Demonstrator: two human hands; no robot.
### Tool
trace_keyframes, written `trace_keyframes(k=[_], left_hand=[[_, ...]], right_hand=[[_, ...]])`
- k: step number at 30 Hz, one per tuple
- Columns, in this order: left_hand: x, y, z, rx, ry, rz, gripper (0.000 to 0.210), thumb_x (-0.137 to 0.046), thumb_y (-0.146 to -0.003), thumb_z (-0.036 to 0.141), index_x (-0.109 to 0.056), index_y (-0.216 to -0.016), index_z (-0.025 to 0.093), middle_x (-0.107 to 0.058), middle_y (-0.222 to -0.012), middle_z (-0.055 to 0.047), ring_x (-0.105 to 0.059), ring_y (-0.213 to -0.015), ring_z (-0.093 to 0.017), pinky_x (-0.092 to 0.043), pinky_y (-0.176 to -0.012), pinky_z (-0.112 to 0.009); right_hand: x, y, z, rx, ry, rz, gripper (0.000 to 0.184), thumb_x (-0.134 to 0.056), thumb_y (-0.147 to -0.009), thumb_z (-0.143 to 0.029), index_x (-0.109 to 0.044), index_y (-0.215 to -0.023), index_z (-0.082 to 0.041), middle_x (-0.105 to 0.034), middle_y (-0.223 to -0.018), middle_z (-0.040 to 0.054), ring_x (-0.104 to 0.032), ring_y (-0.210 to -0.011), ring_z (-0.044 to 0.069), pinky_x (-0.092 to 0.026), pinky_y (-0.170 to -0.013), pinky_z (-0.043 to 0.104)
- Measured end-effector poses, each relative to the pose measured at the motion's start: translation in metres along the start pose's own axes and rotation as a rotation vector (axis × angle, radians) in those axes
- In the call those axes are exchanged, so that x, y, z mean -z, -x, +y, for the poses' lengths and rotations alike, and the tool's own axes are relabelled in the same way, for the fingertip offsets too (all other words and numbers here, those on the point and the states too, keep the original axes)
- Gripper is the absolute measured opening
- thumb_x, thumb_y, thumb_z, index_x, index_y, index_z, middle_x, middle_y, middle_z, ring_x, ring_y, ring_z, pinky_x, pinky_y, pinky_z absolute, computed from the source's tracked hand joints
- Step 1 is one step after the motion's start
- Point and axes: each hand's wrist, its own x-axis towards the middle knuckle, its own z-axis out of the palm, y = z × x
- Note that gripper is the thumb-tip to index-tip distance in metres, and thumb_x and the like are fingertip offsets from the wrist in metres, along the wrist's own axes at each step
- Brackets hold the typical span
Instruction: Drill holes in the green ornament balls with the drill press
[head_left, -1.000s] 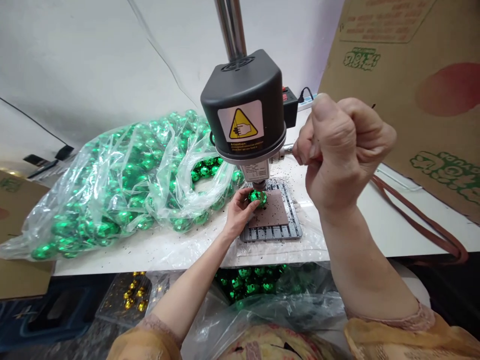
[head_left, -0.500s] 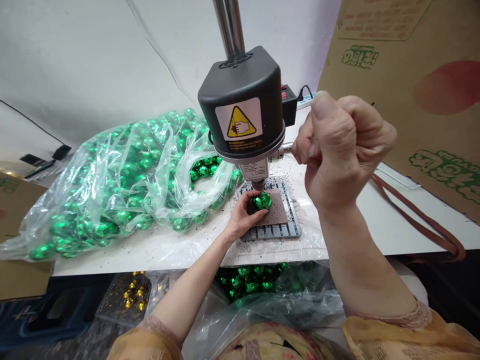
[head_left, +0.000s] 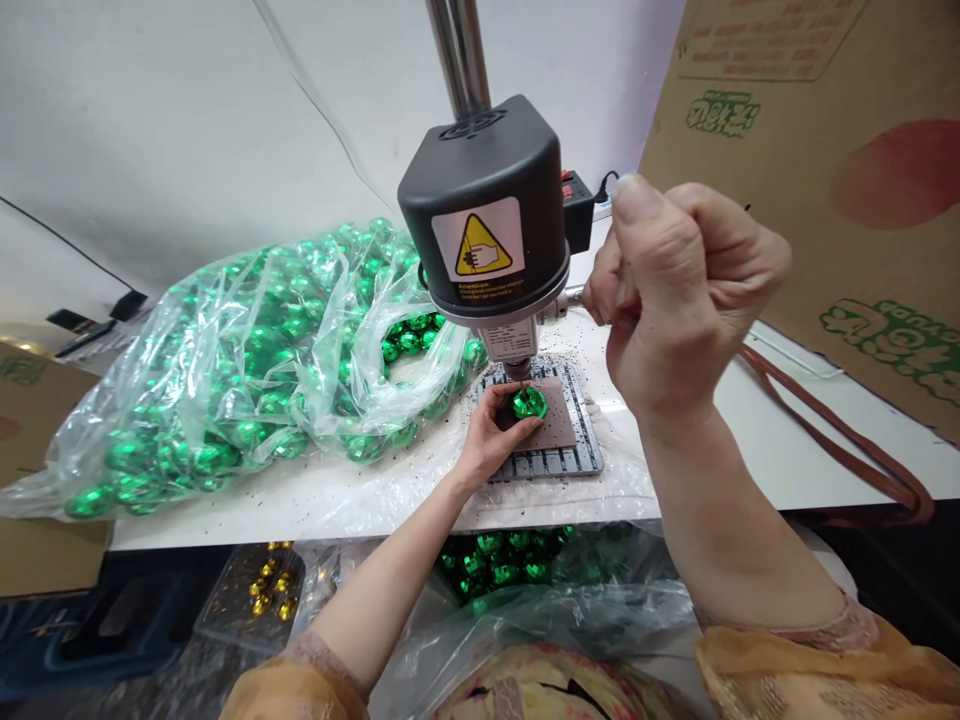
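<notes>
Holds a single green ball in the left hand, thumb on the near side, fingers on the far side, parted only as wide as the ball. Has it on a brown pad over a slotted base plate, just below the chuck of a black machine. Cannot tell of any contact between chuck and ball. Curls the right hand into a fist at the side lever, apparently closed round its end and hiding it.

Looks partway through a long batch, with many more green balls in the clear bag on the surface at left, and similar balls in a lower bag below the edge. Cannot tell finished lot from waiting lot. Judging by dark specks over pad and plate, appears to have some done already.

Reads "Attention:" on the machine's warning label, beneath a yellow triangle with a hand; cannot make out the smaller lines for certain, nor the print on the pale plate below. Finds green stylised lettering, small red print and a red disc on the cardboard box at right, but cannot spell out a brand.
</notes>
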Motion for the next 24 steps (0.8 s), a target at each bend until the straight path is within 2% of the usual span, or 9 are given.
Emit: trace_keyframes(k=[9,12,18,24], left_hand=[[-0.001,0.0,0.0,-0.007,0.019,0.002,0.05,-0.087,-0.075,0.036,-0.059,-0.114,0.022,-0.068,-0.126,-0.011,-0.064,-0.119,-0.026,-0.048,-0.108,-0.045],[-0.001,0.0,-0.001,-0.015,0.025,0.0,0.05,-0.087,-0.074,0.035,-0.059,-0.113,0.022,-0.068,-0.126,-0.011,-0.064,-0.12,-0.026,-0.047,-0.109,-0.044],[-0.001,0.001,-0.002,-0.027,0.028,-0.005,0.049,-0.087,-0.075,0.035,-0.059,-0.113,0.021,-0.068,-0.126,-0.01,-0.063,-0.121,-0.026,-0.047,-0.108,-0.043],[-0.001,0.001,-0.003,-0.029,0.019,-0.008,0.05,-0.087,-0.075,0.037,-0.059,-0.114,0.022,-0.068,-0.124,-0.009,-0.063,-0.12,-0.026,-0.047,-0.108,-0.043]], right_hand=[[0.007,0.013,0.011,0.094,0.026,0.038,0.052,-0.062,-0.089,-0.029,-0.025,-0.052,-0.02,-0.027,-0.045,-0.0049,-0.029,-0.041,0.008,-0.025,-0.045,0.032],[0.008,0.02,0.014,0.184,-0.003,0.066,0.052,-0.059,-0.088,-0.022,-0.022,-0.052,-0.018,-0.025,-0.044,-0.0053,-0.027,-0.042,0.006,-0.026,-0.047,0.031],[0.008,0.028,0.018,0.18,-0.007,0.104,0.053,-0.057,-0.087,-0.02,-0.014,-0.057,-0.019,-0.022,-0.046,-0.005,-0.021,-0.041,0.005,-0.018,-0.044,0.03],[0.011,0.03,0.022,0.227,0.009,0.088,0.053,-0.057,-0.088,-0.024,-0.013,-0.059,-0.018,-0.021,-0.048,-0.0051,-0.024,-0.04,0.005,-0.018,-0.043,0.029]])
